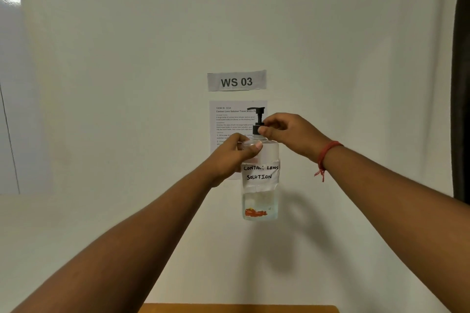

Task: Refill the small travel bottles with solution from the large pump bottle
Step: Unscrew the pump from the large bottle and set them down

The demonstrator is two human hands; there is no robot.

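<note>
A large clear pump bottle [260, 185] is held up in the air in front of a pale wall [127, 58], near the middle of the scene and well above the strip of wooden surface [239, 309] at the near edge. The left hand [232, 155] is wrapped around the bottle's upper body from the left, its thumb pressed across the clear shoulder. The right hand [287, 134] comes in from the right, its thumb and fingers pinched on the black collar at the base of the black pump head [259, 115], whose spout points left. A handwritten label [260, 172] reading "CONTACT LENS SOLUTION" is taped around the bottle, and an orange smear shows near its bottom, possibly a sticker, though it is too blurred to tell. A red thread bracelet [326, 154] circles the right wrist. Behind the bottle, a "WS 03" sign [236, 80] and a printed instruction sheet [230, 119] are stuck to the wall; hands and bottle cover much of the sheet. A dark curtain edge [461, 84] runs down the far right.
</note>
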